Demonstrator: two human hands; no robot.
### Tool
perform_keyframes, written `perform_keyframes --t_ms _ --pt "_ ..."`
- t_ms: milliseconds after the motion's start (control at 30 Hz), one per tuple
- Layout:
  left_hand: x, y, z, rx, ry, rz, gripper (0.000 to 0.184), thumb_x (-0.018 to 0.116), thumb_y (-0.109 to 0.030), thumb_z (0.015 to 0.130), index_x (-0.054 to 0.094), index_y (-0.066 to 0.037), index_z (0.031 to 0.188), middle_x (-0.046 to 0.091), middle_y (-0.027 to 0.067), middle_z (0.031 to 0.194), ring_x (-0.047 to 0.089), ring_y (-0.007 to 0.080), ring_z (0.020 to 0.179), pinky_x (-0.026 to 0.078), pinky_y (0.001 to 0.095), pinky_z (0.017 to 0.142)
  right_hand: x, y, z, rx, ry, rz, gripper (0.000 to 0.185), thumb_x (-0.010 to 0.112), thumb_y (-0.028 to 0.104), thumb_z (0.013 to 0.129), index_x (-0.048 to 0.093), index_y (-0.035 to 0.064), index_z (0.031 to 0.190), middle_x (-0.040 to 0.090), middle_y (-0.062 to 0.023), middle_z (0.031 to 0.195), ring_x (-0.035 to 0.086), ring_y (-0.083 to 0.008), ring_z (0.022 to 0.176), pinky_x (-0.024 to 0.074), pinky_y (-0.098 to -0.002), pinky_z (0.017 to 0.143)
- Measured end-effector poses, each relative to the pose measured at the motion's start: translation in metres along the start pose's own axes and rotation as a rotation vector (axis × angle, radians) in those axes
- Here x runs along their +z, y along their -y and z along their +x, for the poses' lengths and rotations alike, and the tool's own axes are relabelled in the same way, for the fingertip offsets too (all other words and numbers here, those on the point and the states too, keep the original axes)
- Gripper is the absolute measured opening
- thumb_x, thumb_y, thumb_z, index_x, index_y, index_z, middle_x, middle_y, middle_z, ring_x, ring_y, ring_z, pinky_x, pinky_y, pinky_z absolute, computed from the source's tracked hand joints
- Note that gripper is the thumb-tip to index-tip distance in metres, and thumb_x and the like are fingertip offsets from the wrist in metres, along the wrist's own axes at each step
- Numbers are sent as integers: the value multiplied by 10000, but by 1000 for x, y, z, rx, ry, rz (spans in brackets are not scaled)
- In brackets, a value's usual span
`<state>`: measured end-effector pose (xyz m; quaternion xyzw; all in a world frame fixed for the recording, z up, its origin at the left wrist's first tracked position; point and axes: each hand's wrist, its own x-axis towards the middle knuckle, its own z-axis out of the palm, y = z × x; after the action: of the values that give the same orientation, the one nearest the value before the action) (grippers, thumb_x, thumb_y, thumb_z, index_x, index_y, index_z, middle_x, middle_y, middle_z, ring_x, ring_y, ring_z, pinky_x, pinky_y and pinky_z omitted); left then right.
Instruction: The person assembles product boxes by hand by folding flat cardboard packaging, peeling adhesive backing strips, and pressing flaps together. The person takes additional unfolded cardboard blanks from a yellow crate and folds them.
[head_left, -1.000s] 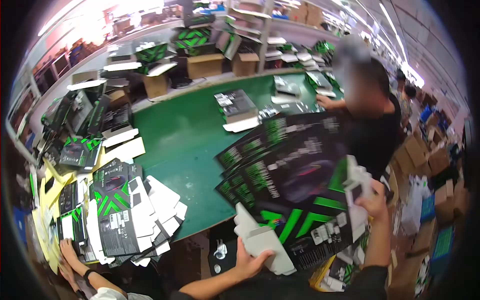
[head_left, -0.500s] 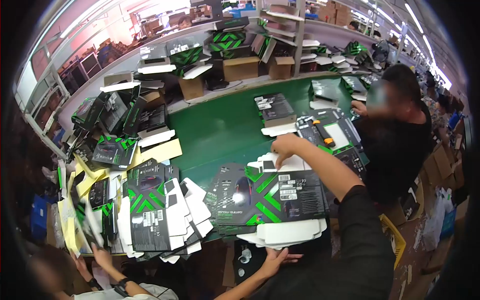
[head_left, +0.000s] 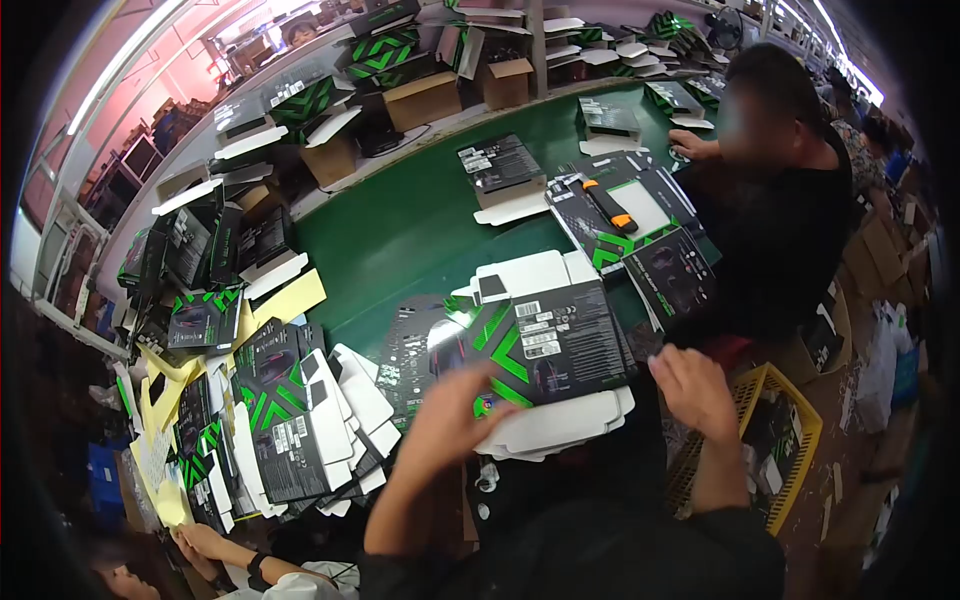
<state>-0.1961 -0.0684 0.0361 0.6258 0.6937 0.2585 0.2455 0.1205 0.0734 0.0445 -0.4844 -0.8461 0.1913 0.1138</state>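
Observation:
A stack of flat, unfolded gaming-mouse cartons [head_left: 575, 335], black and green with white flaps, lies at the near edge of the green bench. Over its near left part is my left hand [head_left: 450, 420], thumb apart from the fingers; whether it touches the top carton I cannot tell. My right hand [head_left: 695, 392] is raised off the stack's right side, fingers loosely stretched and nothing visible in them. A second pile of flat cartons [head_left: 295, 455] with fanned white flaps lies to the left.
An orange and black cutter [head_left: 609, 206] rests on cartons beside a co-worker [head_left: 775, 210] at the right. A yellow basket [head_left: 750, 385] stands low at right. Another person's hand [head_left: 205, 542] holds yellow paper at lower left. Folded boxes [head_left: 505, 165] stand farther back.
My right hand has left the stack's far flaps and moved right and nearer. From the near edge, my left hand has come up over the stack. The view has shifted.

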Motion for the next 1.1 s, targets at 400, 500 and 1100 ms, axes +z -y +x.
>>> perform_keyframes --t_ms 400,500,1100 --pt "18 68 128 -143 70 705 928 968 -532 424 658 -15 1129 562 190 1222 556 395 1162 501 543 936 46 -97 -116 11 50 617 331 544 290 1057 741 40 964 658 -162 942 644 -306 899 508 -415 838" --pt "20 81 123 -39 16 714 910 958 -547 422 664 -11 1096 553 215 1188 537 396 1159 476 536 946 74 -107 -126 47 304 705 545 378 393 1087 771 26 998 685 -206 1019 638 -352 1000 489 -413 939" --pt "-30 -114 78 527 -65 539 299 811 -247 775 665 -60 958 645 149 841 635 371 842 459 439 803 -51 -71 -103 -510 -615 170 270 810 25 719 754 115 967 621 -22 868 606 -213 739 490 -346 677"
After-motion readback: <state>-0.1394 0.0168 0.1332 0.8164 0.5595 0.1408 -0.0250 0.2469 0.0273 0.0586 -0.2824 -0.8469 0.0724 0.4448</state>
